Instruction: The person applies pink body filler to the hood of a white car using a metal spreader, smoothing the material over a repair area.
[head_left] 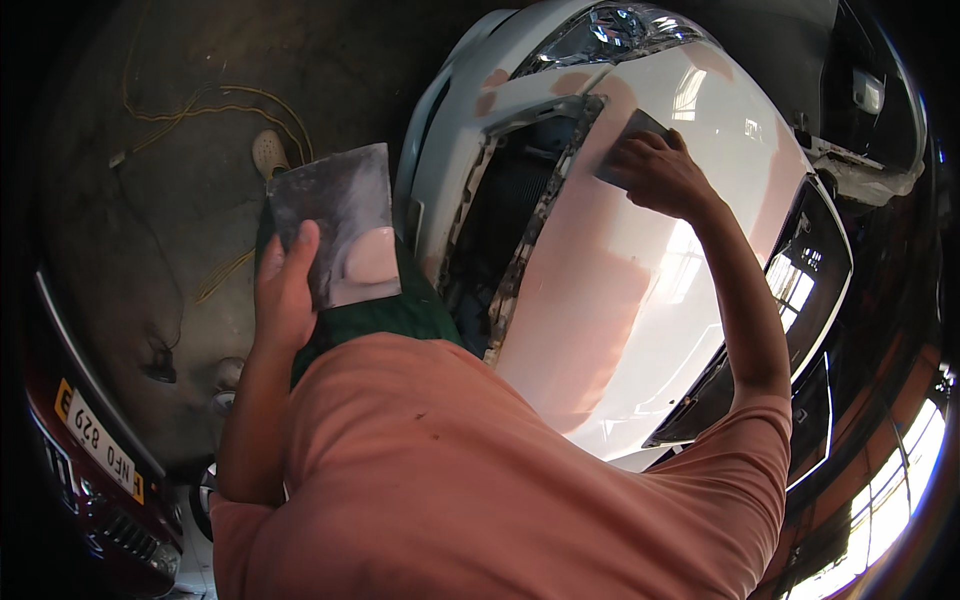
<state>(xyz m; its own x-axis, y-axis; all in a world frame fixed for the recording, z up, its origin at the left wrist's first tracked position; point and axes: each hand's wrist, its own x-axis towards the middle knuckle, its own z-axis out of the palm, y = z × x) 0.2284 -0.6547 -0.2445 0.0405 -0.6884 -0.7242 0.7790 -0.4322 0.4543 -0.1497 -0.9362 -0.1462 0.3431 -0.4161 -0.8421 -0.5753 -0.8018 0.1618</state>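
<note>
My left hand (287,285) holds up a flat rectangular mixing board (330,190), thumb lying over its face. The board is smeared grey, with a smooth mound of pale pink body filler (372,257) near its lower right corner. On the right, my right arm reaches out over the white car's hood (690,250). My right hand (665,178) grips a dark, flat spreader (620,150) against the hood, close to a pinkish patch (580,320). My fingers partly cover the spreader. Beside that patch, the car's front has an open gap (515,190) with dark parts inside.
A clear headlight (615,35) sits at the far end of the white car. Yellow cord (235,92) loops over the concrete floor near a beige clog (268,153). A dark red car (90,490) stands at lower left, and another dark vehicle (868,95) at upper right.
</note>
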